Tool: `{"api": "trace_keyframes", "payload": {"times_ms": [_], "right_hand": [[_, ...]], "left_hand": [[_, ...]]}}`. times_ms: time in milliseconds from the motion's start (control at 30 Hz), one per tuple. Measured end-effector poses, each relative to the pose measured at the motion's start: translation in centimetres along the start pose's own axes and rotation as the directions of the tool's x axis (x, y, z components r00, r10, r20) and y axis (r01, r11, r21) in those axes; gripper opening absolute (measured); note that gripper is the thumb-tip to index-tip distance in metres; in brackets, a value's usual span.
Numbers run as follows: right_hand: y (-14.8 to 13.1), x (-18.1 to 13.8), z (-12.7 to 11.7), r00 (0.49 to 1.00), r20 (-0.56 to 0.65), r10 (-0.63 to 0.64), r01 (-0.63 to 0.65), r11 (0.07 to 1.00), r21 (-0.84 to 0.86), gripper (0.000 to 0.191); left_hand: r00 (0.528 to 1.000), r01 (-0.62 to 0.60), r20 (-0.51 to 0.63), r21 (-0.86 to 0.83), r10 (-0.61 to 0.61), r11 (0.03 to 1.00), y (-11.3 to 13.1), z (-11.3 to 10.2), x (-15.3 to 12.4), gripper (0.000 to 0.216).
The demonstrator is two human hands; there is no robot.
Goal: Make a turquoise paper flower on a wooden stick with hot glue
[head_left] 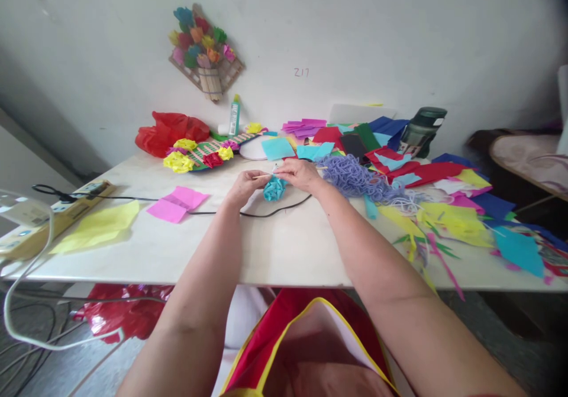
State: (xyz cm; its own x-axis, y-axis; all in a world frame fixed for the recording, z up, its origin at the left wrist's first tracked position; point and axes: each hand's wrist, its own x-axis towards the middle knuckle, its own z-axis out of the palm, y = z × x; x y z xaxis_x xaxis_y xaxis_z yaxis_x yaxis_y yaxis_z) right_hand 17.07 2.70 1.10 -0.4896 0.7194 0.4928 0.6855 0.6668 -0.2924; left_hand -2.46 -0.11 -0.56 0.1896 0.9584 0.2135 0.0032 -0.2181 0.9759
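A turquoise crepe-paper flower [274, 189] hangs between my two hands, just above the table. My left hand [247, 187] is closed, its fingers pinching a thin wooden stick [262, 176] beside the flower. Above the bloom, my right hand [300, 173] pinches the flower's gathered base, with a bit of white showing near its fingertips. A thin light stick end pokes out past the right hand. A tangle of lavender yarn [355, 177] lies close by on the right.
Paper scraps [457, 222] cover the table's right side, with a dark bottle [423, 132] behind. A flower-decorated craft [206, 154], a red plastic bag [171, 132] and a glue bottle [234, 116] stand at the back. A power strip [53, 222] lies left; a black cable [275, 212] crosses the table.
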Motion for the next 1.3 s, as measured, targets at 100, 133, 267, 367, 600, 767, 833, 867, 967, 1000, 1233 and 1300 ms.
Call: {"api": "trace_keyframes", "payload": {"times_ms": [100,133,267,367,600,767,833,867,967,1000,1233,1300], "right_hand": [[-0.02,0.1,0.03,1.0,0.003,0.003,-0.003,1.0,-0.016,0.022],[0.01,0.13,0.05,1.0,0.005,0.003,-0.003,1.0,-0.018,0.022],[0.07,0.17,0.03,1.0,0.029,0.008,-0.007,1.0,-0.019,0.022],[0.01,0.11,-0.05,0.999,0.039,0.014,-0.013,1.0,-0.021,0.022],[-0.13,0.03,-0.21,0.999,0.036,-0.026,0.026,0.999,-0.021,0.02],[-0.11,0.13,-0.23,0.995,0.057,-0.077,0.08,0.996,-0.041,0.021],[-0.13,0.17,-0.26,0.993,0.064,-0.094,0.099,0.993,-0.067,0.021],[-0.14,0.18,-0.27,0.992,0.065,-0.106,0.111,0.991,-0.077,0.021],[-0.11,0.22,-0.27,0.986,0.057,-0.155,0.16,0.983,-0.086,0.022],[-0.08,0.23,-0.25,0.984,0.05,-0.171,0.175,0.981,-0.085,0.022],[-0.14,0.32,-0.06,0.99,0.044,-0.131,0.132,0.991,-0.035,0.019],[-0.36,0.31,-0.01,0.996,0.039,-0.084,0.084,0.996,-0.01,0.017]], "left_hand": [[1.0,0.013,0.011,0.033,-0.013,0.999,0.04,-0.02,0.06,0.051],[1.0,0.016,0.013,0.043,-0.017,0.999,0.06,-0.02,0.08,0.051],[1.0,0.019,0.018,0.052,-0.02,0.998,0.11,0.02,0.13,0.053],[0.999,0.026,0.02,0.052,-0.027,0.998,0.16,0.08,0.11,0.053],[0.998,0.038,0.048,0.052,-0.04,0.998,0.08,-0.01,0.08,0.053],[0.996,0.053,0.077,0.02,-0.054,0.998,-0.21,-0.15,0.22,0.051],[0.994,0.053,0.09,0.008,-0.054,0.999,-0.3,-0.21,0.29,0.05],[0.994,0.051,0.093,0.001,-0.051,0.999,-0.34,-0.23,0.32,0.049],[0.995,0.046,0.093,-0.022,-0.044,0.999,-0.4,-0.26,0.38,0.049],[0.995,0.043,0.095,-0.029,-0.04,0.999,-0.4,-0.24,0.39,0.048],[0.993,0.044,0.11,-0.046,-0.039,0.998,-0.35,-0.06,0.45,0.048],[0.994,0.041,0.101,-0.038,-0.037,0.998,-0.35,-0.05,0.47,0.049]]}}
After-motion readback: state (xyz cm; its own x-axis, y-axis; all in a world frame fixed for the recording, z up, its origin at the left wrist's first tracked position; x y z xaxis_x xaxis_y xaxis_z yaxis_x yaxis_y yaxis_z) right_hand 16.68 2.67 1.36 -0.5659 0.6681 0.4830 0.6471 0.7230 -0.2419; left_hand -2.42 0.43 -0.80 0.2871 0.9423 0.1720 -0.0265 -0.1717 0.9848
